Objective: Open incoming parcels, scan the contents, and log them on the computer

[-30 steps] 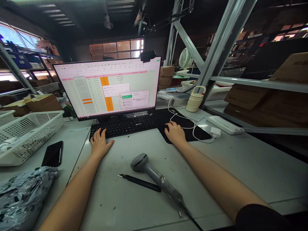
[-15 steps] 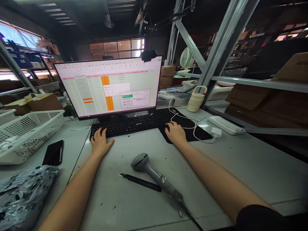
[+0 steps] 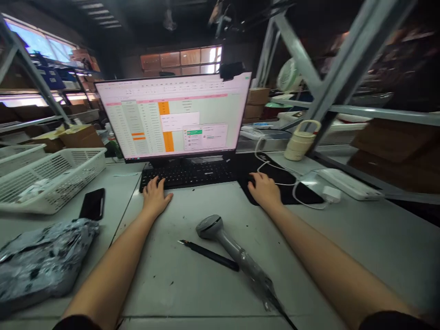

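Observation:
My left hand [image 3: 156, 195] lies with spread fingers at the left end of a black keyboard [image 3: 192, 174], its fingertips on the lower keys. On the black mouse pad [image 3: 299, 192], my right hand [image 3: 264, 189] is curved over a computer mouse, which is almost wholly hidden beneath it. A monitor [image 3: 209, 103] behind the keyboard shows a spreadsheet with orange cells and two small windows over it. Between my forearms lie a grey barcode scanner [image 3: 230, 243] with a cable and a black craft knife [image 3: 209, 255].
To the left are white baskets [image 3: 85, 158], a black phone [image 3: 92, 204] and a grey plastic parcel [image 3: 48, 261]. On the right stand a cream cup [image 3: 300, 143], a white power strip [image 3: 350, 184] with a charger [image 3: 332, 194], and a metal rack post [image 3: 350, 68].
The view has swung left, so everything sits further right in the picture. Both hands stay at the keyboard and the mouse pad; nothing on the table has moved.

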Motion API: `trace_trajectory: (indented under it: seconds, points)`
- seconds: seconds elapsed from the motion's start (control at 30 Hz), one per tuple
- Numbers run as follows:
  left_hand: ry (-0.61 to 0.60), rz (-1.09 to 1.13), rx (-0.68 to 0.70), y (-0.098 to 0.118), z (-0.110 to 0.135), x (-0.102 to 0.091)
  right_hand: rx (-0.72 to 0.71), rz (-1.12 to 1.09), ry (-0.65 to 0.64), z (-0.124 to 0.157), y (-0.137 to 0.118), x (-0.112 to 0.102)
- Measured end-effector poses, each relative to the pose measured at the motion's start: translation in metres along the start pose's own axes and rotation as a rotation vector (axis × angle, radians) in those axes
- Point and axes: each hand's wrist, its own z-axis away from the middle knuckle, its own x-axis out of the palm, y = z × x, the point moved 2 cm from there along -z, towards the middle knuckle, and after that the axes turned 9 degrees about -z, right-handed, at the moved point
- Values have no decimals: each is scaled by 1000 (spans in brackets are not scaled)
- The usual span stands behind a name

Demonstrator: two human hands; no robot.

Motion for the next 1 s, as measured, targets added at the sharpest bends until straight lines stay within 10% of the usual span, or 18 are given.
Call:
trace_trajectory:
  seconds: [0.47,1.0]
  points:
    - [18,39,-192,-16,-7,2,13,-31,-68,-4,2,1]
    - [-2,-71,-72,-10,-3,-2,-56,-30,27,-5,7,8]
